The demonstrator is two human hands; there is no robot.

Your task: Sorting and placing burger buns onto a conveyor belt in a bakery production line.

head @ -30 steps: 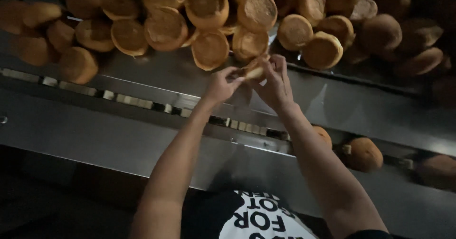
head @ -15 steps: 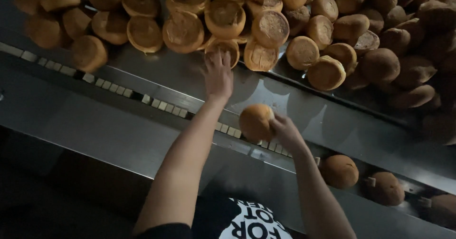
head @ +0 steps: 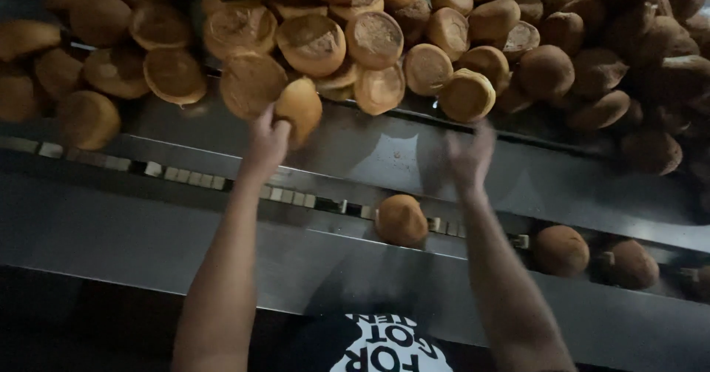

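At the far left we see a heap of round baked buns (head: 118,69) piled on a sloping metal surface (head: 384,150), golden with flat, floury undersides turned up. Our left hand (head: 268,141) reaches into the near edge of the heap, its fingers closed around a golden bun (head: 299,108) that stands on edge, touching a flat-faced neighbour beside it. Below the hands a narrow chain track (head: 185,174) of small pale links runs across the metal. On it, between our two forearms, sits a single bun (head: 401,220), rounded and matte. Our right hand (head: 469,157) is raised over the bare metal just short of the heap; it is blurred, so we cannot tell whether its fingers are apart or together. Farther right two darker buns (head: 560,251) rest on the track, and the heap there sinks into shadow, cut off by the frame.
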